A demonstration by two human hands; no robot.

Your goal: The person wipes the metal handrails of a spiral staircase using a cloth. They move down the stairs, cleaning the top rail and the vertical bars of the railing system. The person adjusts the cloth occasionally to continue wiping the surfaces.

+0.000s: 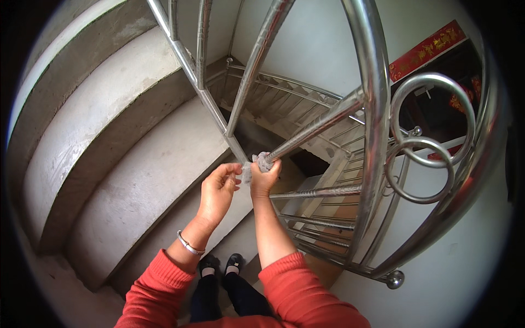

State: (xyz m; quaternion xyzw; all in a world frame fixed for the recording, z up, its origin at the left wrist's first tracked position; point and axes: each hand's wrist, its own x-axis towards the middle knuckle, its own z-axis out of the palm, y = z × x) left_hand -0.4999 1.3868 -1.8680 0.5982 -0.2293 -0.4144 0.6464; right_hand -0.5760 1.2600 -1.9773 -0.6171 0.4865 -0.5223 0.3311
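Note:
My right hand [263,177] is wrapped around a grey cloth [264,162], pressing it onto the lower end of a stainless steel baluster [311,128]. A loose end of the cloth hangs to the left of that hand. My left hand [218,185] is just beside this end, its fingers half curled and apart. Whether its fingertips touch the cloth is hard to tell. The lower rail [213,107] of the metal stair railing slants down to the cloth, and several balusters rise from it.
Curved concrete steps [156,139] climb on the left, and my shoes [234,262] are on a lower one. A thick handrail [459,205] with joined metal rings [422,201] curves along the right. Beyond the railing, a lower stair flight with its own railing [295,87] descends.

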